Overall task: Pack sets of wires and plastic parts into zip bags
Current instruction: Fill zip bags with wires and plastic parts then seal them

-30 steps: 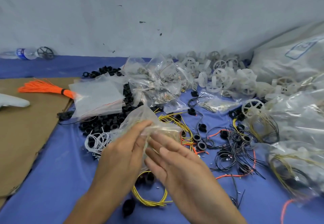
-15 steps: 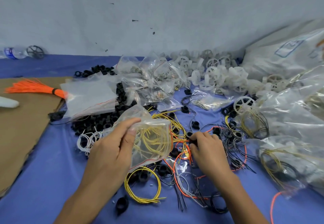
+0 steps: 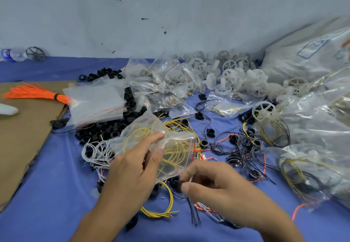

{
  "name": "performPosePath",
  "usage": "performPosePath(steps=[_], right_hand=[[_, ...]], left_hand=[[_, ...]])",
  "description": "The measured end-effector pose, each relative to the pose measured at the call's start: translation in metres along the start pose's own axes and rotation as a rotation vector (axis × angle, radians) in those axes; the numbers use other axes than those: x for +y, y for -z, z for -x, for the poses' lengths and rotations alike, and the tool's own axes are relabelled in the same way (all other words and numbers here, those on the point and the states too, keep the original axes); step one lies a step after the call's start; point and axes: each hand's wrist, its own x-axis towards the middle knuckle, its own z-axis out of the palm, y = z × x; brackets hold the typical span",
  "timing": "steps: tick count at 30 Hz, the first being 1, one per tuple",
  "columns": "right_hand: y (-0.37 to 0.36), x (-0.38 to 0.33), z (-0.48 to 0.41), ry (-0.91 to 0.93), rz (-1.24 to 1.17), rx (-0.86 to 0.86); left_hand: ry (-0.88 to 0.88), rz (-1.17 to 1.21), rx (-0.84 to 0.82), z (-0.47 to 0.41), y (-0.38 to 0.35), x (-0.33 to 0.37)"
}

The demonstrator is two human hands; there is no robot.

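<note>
My left hand pinches a clear zip bag with yellow wire coiled inside, lifted a little above the blue table. My right hand, just right of and below the bag, pinches a small black plastic ring with thin black, white and orange wires trailing down from it. A loose yellow wire loop lies on the cloth under both hands. More black rings and wire sets lie scattered to the right.
A pile of black rings and flat zip bags sit behind the left hand; white wire coils beside it. White plastic wheels and big filled bags crowd the right. Brown cardboard with orange wires lies left.
My right hand has come back from the wire pile toward the bag, now carrying a black ring with wires. The left hand keeps holding the bag, raised slightly.
</note>
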Motion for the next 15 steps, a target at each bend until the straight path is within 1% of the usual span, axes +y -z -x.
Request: performPosePath(steps=[2, 3, 4, 6, 7, 8, 10, 11, 13, 14, 15], right_hand=[[-0.015, -0.001, -0.007, 0.060, 0.168, 0.137], [-0.020, 0.000, -0.010, 0.085, 0.232, 0.166], [-0.025, -0.001, -0.011, 0.101, 0.261, 0.158], [-0.030, -0.002, -0.009, 0.112, 0.232, 0.125], [-0.028, -0.001, -0.008, 0.120, 0.202, 0.145], [-0.024, 0.002, -0.005, 0.129, 0.178, 0.196], [-0.009, 0.013, 0.001, 0.127, 0.183, 0.371], [0.002, 0.022, 0.004, 0.095, 0.242, 0.472], [0.028, 0.042, 0.011, -0.049, 0.475, 0.614], [0.040, 0.053, 0.014, -0.162, 0.622, 0.608], [0.049, 0.064, 0.016, -0.288, 0.763, 0.541]], left_hand=[[0.000, -0.017, -0.007, 0.001, -0.001, 0.002], [0.004, -0.016, -0.007, 0.002, 0.000, 0.002], [0.010, -0.010, -0.003, 0.002, 0.001, 0.001], [0.021, -0.009, 0.013, 0.002, 0.004, 0.000], [0.027, -0.013, 0.019, 0.002, 0.005, -0.002], [0.032, -0.014, 0.025, 0.002, 0.007, -0.002], [0.036, -0.009, 0.032, 0.002, 0.009, -0.004], [0.036, -0.006, 0.031, 0.002, 0.009, -0.004], [0.040, 0.003, 0.019, 0.003, 0.007, -0.004], [0.045, 0.011, 0.015, 0.003, 0.006, -0.004], [0.050, 0.018, 0.012, 0.004, 0.005, -0.004]])
